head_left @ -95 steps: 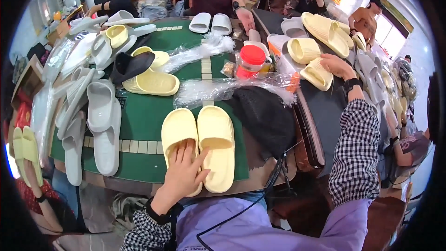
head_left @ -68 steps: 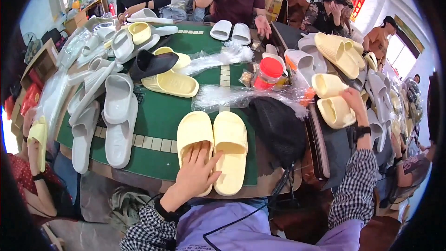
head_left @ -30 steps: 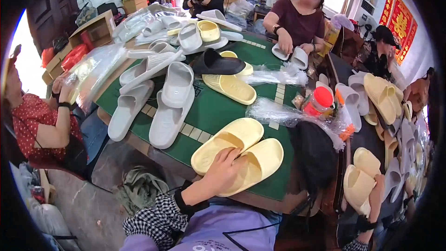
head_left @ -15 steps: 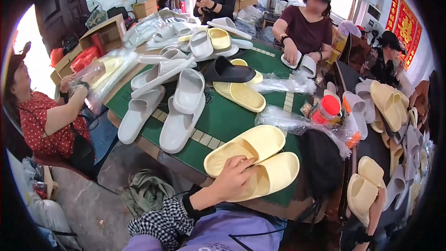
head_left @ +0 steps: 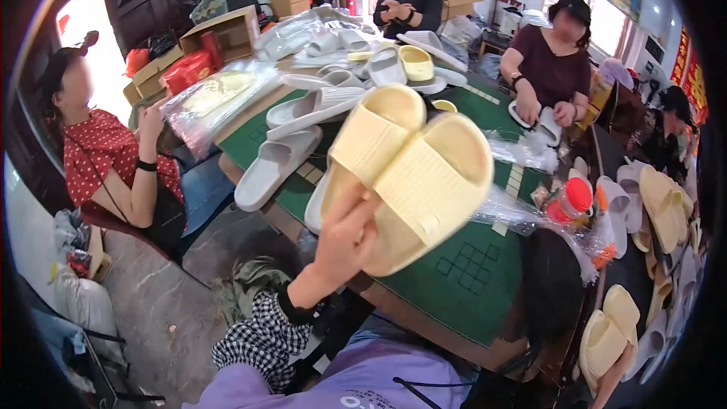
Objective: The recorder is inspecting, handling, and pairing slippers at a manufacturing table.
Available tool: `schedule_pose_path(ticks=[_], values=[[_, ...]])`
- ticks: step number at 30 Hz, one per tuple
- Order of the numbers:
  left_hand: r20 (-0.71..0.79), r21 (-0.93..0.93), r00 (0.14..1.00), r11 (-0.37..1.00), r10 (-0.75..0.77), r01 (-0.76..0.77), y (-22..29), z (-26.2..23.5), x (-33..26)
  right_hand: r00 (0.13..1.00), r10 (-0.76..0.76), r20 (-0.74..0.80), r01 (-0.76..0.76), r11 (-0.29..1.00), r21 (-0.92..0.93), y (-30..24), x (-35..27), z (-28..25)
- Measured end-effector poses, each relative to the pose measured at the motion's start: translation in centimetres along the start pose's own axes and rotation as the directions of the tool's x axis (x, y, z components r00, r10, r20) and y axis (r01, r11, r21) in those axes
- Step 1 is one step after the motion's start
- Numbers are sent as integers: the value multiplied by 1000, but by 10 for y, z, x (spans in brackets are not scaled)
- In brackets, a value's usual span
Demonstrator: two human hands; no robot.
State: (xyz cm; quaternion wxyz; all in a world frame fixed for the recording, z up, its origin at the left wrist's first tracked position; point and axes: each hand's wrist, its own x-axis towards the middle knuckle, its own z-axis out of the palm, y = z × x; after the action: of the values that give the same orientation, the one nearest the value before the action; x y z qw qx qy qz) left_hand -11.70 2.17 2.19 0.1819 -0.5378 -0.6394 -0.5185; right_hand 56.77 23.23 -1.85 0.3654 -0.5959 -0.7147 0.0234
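Observation:
My left hand [head_left: 342,241] grips a pair of pale yellow slippers [head_left: 435,182], side by side and tilted up above the table, their ribbed straps facing me. Low at the right edge, my right hand [head_left: 612,379] is closed at the side of a second pair of yellow slippers [head_left: 606,341]; its fingers are partly hidden. Grey slippers [head_left: 276,169] lie on the green table top [head_left: 462,288] just beyond my left hand. The raised pair covers part of them.
A red-lidded jar [head_left: 572,201] and clear plastic bags [head_left: 515,212] lie right of centre, near a black bundle [head_left: 556,288]. Many slippers [head_left: 666,204] crowd the right side. Co-workers sit at the left and far right; one stands behind the table.
My left hand has lifted its yellow pair off the table and tilted it up. My view has swung left. The co-worker at the left has lowered their arm.

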Motion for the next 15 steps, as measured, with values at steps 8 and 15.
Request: schedule_pose_path(ticks=[8,15], values=[[-287,297,957,946,-39,128,-47,-73,23,994,100,48,-103,992,68,64,1,-5],[-403,517,906,785,-128,341,-142,-138,28,994,109,-12,-109,994,30,88,1,-1]])
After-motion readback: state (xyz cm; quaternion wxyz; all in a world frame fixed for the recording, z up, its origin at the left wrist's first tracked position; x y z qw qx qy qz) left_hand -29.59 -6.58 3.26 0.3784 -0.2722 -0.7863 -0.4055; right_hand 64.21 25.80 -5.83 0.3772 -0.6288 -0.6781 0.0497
